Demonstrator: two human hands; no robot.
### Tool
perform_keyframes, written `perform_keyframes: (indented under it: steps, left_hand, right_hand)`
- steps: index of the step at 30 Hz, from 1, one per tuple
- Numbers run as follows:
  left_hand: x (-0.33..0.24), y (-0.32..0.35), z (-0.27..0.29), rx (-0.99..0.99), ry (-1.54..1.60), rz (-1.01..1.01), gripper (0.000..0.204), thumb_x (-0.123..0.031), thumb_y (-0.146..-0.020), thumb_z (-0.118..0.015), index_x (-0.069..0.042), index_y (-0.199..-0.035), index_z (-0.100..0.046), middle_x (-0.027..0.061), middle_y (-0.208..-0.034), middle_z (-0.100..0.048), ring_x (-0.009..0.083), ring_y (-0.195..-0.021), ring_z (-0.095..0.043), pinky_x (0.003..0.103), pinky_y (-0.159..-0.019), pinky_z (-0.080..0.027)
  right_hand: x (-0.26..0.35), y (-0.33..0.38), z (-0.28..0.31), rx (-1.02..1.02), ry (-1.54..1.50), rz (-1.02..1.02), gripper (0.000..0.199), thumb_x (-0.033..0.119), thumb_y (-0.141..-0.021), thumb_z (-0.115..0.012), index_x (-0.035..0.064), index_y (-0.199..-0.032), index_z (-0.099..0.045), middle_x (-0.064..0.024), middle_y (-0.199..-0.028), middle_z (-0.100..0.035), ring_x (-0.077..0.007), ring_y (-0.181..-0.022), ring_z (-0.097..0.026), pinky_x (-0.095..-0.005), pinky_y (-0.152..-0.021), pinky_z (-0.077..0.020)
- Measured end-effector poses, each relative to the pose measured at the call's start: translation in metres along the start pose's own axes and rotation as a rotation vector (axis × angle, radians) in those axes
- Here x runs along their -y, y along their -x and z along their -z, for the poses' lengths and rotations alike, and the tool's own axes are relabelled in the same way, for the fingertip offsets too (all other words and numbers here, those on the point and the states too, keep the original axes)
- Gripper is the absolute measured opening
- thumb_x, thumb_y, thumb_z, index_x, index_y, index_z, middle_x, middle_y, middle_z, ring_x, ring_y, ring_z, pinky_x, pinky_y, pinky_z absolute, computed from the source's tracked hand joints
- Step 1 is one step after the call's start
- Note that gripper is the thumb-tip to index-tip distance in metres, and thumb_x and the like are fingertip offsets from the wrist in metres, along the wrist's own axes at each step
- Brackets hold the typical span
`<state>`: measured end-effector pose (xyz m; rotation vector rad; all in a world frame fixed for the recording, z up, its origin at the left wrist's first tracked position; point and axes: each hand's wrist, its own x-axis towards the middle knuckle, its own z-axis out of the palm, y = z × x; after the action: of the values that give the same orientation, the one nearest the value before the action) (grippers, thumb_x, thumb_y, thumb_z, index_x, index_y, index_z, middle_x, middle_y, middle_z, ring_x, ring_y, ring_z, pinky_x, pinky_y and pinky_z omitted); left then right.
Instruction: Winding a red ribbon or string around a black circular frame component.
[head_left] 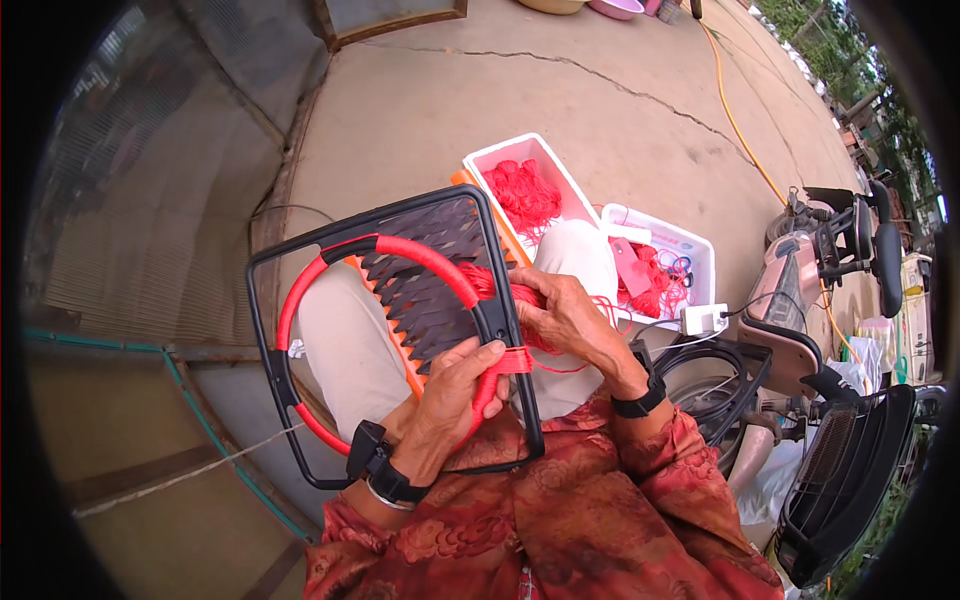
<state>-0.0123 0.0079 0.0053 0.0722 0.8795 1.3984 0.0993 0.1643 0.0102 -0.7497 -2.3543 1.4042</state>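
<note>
Red, thin cord [513,360] is lying in close turns beside the left hand [455,390], which is gripping the red-wrapped ring [430,258] inside a black, rounded-rectangular frame [530,420]. Just ahead, the right hand [565,315] is closing round a loose red cord bundle [524,294]. Under both hands, the frame is looking light and stiff, its bare outer bars probably offering the surest hold; the cord is seeming soft, perhaps slippery. Beyond the hands, two white plastic boxes [704,285] are holding more cord.

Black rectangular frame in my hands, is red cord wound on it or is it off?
On: thin red cord forms a band of turns around the right side of the black rectangular frame, beside your left hand.
</note>
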Motion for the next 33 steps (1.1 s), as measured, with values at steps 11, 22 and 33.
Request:
perform_keyframes:
  steps: [11, 22, 33]
  left_hand:
    - [0.006, 0.002, 0.015, 0.048, 0.217, 0.003, 0.026, -0.021, -0.093, -0.061, 0.003, -0.104, -0.059, 0.0141, -0.081, -0.065, 0.0221, -0.062, -0.063, 0.031, -0.041, -0.047]
    - [0.002, 0.007, 0.007, -0.024, 0.211, -0.077, 0.018, -0.015, -0.093, -0.061, 0.003, -0.095, -0.059, 0.0154, -0.077, -0.064, 0.0218, -0.057, -0.062, 0.03, -0.04, -0.046]
    - [0.01, 0.004, 0.004, -0.058, 0.117, -0.166, 0.017, -0.013, -0.092, -0.062, 0.003, -0.097, -0.059, 0.0144, -0.077, -0.065, 0.0192, -0.053, -0.061, 0.027, -0.037, -0.045]
  right_hand:
    - [-0.004, 0.0, -0.01, 0.418, -0.567, -0.13, 0.026, 0.002, -0.086, -0.065, 0.0006, -0.112, -0.06, -0.0067, -0.092, -0.065, -0.0111, -0.09, -0.06, -0.0289, -0.077, -0.0487]
    - [0.048, 0.087, 0.03, 0.141, -0.255, -0.492, 0.021, 0.017, -0.096, -0.056, -0.0023, -0.099, -0.064, 0.0015, -0.065, -0.054, -0.008, -0.062, -0.054, -0.0236, -0.056, -0.044]
    - [0.035, 0.042, -0.008, -0.324, -0.141, 0.01, 0.05, 0.012, -0.085, -0.069, 0.0079, -0.133, -0.055, -0.0041, -0.09, -0.06, -0.0125, -0.08, -0.058, -0.0271, -0.07, -0.0477]
